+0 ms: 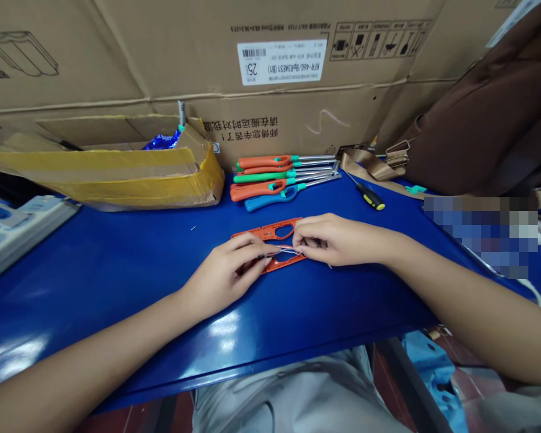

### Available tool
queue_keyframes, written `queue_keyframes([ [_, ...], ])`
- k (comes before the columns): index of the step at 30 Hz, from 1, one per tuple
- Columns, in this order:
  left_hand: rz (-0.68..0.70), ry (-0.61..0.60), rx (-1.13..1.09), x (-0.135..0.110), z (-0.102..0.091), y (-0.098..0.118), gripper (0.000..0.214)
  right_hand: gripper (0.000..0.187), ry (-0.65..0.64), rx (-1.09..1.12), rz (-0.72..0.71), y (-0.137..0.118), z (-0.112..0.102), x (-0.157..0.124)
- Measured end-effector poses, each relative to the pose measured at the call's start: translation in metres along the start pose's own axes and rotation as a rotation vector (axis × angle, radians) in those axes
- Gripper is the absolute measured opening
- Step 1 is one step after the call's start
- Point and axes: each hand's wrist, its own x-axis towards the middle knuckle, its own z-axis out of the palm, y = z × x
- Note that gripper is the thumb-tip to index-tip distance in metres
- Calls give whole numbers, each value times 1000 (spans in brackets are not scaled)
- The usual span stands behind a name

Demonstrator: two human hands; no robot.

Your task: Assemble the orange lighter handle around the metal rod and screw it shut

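Note:
Two orange halves of a utility lighter's casing lie on the blue table (139, 258). The far casing half (264, 231) has an oval trigger opening. Below it, the near casing half (288, 263) is partly hidden by my fingers. Thin red and white wires (288, 248) run between my hands above the near half. My left hand (225, 270) is closed in a pinch at the wires' left end, near a small dark part. Fingers bent, my right hand (331, 239) pinches the wires at the right end, its fingertips over the casing's edge.
Several assembled utility lighters (270, 178) lie stacked behind my hands. A black-and-yellow screwdriver (370, 197) rests to their right. At left are a taped cardboard tray (162, 186) and a power strip (31, 222). A big carton (184, 66) stands behind; a pixelated device (482, 234) is at right.

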Motion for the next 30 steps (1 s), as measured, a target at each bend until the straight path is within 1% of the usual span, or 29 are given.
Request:
queue_keyframes([
  [3,5,5,-3,0,1,-1,27,8,18,19,-3,1,1,1],
  [8,11,10,-4,0,2,-3,28,10,53,30,-23,3,3,1],
  [15,12,42,-18,-1,1,-3,27,6,97,98,30,3,5,1],
  [17,3,55,-23,-2,2,-4,28,8,100,120,35,3,5,1],
  [19,-15,74,-28,-2,4,-5,32,13,87,138,14,3,4,0],
  [22,-38,109,-30,-2,4,-5,35,22,27,145,-51,2,1,-1],
  [26,-41,99,-21,-1,-1,-1,28,22,-29,140,-86,0,-1,-2],
  [30,-40,107,33,0,-4,2,20,22,-22,147,-76,2,1,-1],
])
